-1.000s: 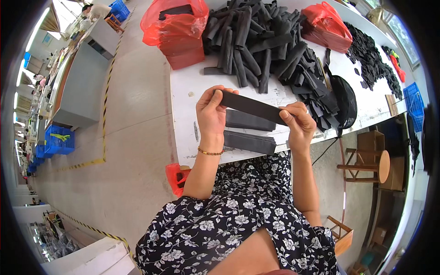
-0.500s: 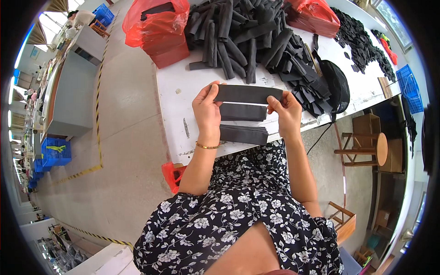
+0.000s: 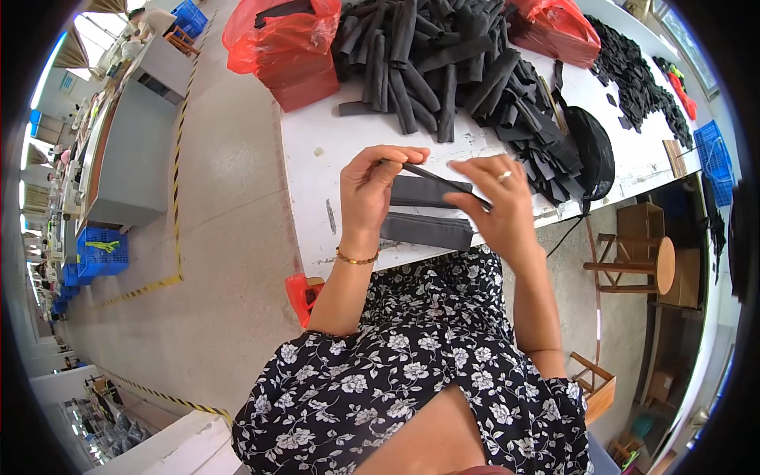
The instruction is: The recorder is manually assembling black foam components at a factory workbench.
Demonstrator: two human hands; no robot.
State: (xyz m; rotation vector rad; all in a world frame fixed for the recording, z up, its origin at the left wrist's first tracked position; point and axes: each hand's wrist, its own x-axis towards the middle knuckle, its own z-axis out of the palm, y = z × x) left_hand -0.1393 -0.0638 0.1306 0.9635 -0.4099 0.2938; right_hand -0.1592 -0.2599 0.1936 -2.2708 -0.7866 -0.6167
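Note:
My left hand [image 3: 368, 186] pinches one end of a dark grey fabric strip [image 3: 435, 180], which is turned edge-on and slants down to the right. The strip's far end lies against the thumb side of my right hand [image 3: 503, 198], whose fingers are spread apart and slightly blurred. Beneath my hands, on the white table [image 3: 313, 170], lie two rows of similar strips: a far row [image 3: 419, 191] and a near stack [image 3: 427, 229] close to the front edge.
A heap of dark strips [image 3: 443, 59] covers the table's back, beside a red plastic bag [image 3: 293, 63]. Another red bag [image 3: 558, 32], a black mesh item [image 3: 590, 150] and small dark pieces [image 3: 633, 71] lie to the right. A wooden stool [image 3: 653, 265] stands right.
The strip was held flat and stretched between both hands; now it is tilted edge-on. My right hand has opened its fingers and turned. The view has shifted slightly.

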